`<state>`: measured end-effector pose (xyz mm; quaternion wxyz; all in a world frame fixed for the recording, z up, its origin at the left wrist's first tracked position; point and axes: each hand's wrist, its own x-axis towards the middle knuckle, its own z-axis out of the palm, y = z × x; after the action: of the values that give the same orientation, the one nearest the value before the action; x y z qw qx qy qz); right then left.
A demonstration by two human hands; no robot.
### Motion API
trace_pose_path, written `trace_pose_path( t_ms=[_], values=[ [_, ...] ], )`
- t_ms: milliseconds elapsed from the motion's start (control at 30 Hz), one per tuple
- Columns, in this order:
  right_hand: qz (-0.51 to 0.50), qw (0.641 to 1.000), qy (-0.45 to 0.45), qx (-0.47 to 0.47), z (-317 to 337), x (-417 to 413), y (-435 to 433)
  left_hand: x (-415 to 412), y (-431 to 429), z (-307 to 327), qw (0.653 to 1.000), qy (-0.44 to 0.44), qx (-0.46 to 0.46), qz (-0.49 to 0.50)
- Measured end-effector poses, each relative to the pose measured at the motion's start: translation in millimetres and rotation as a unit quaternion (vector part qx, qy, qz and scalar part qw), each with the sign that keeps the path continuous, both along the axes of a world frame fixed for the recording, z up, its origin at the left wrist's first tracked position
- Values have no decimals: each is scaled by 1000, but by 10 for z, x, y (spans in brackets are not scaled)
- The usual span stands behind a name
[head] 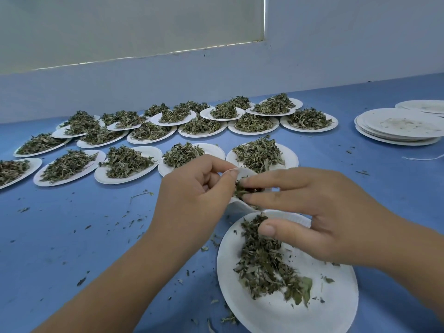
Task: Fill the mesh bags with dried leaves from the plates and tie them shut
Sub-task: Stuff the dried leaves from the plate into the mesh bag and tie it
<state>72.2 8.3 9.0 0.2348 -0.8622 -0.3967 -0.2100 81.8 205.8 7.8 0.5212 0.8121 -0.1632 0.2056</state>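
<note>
Head-camera view, looking down on a blue surface [72, 236]. Close to its near edge, right of the middle, lay a white paper plate [242, 299] with a loose pile of dried leaves [266, 260] on it. Just beyond the plate's far rim, the left hand [199, 188] pinched the rim of a small white mesh bag [237, 207] with curled fingers and held its mouth open. The right hand [319, 207] reached across with fingers nearly straight, pushing a clump of leaves into that mouth; its thumb was held apart, over the pile.

Rows of filled plates [151, 152] ran along the far side from the left edge to past the middle. A stack of empty plates [396, 126] sat near the far right corner, with a white string [422, 158] by the right edge. Leaf crumbs [134, 222] were scattered over the surface.

The bag appeared only partly filled and not yet tied. The likely mishap was spillage: the mouth looked narrow beside the clump, so leaves could slide off the fingers and land outside it. If the left pinch slackened, the soft mesh could fold shut. Hard pressing could crumble the brittle leaves. The right wrist hovered over the plate and could tip its rim.
</note>
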Motion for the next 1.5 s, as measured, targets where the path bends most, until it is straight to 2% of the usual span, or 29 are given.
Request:
trace_pose_path(
  t_ms=[267, 433, 500, 567, 667, 767, 833, 1033, 1200, 1267, 1367, 1433, 1500],
  values=[
    [16, 995, 15, -94, 1, -12, 44, -67, -82, -38, 998, 1, 26, -48],
    [23, 993, 1, -115, 12, -38, 74, -48, -86, -41, 999, 2, 23, -26],
    [31, 998, -22, -54, 24, -52, 54, -36, -69, -25, 1000, 0, 17, -12],
    [29, 997, -27, 62, 45, -57, 17, -24, -48, -8, 1000, -5, 18, -2],
    [-21, 985, -16, 170, 66, -8, -19, -14, -25, 2, 1000, -6, 16, 1],
    [-88, 981, 48, 166, -3, 65, 2, -22, -30, -8, 1000, -7, 20, 0],
    [-96, 979, 76, 161, -65, 95, 19, -30, -48, -18, 1000, -8, 25, -5],
    [-37, 986, 35, 161, -57, 18, 83, -50, -69, -27, 999, -15, 38, -14],
    [-73, 984, 74, 145, -89, 11, 125, -51, -69, -37, 999, -22, 45, -21],
    [-81, 972, 118, 188, -91, 38, 111, -53, -67, -43, 998, -22, 45, -24],
    [-68, 933, 201, 290, -70, 79, 60, -49, -57, -50, 998, -31, 49, -17],
    [-65, 932, 194, 300, -60, 81, 40, -46, -56, -51, 998, -33, 50, -15],
    [-73, 954, 138, 258, -54, 61, 63, -46, -64, -52, 998, -34, 46, -17]
  ],
)
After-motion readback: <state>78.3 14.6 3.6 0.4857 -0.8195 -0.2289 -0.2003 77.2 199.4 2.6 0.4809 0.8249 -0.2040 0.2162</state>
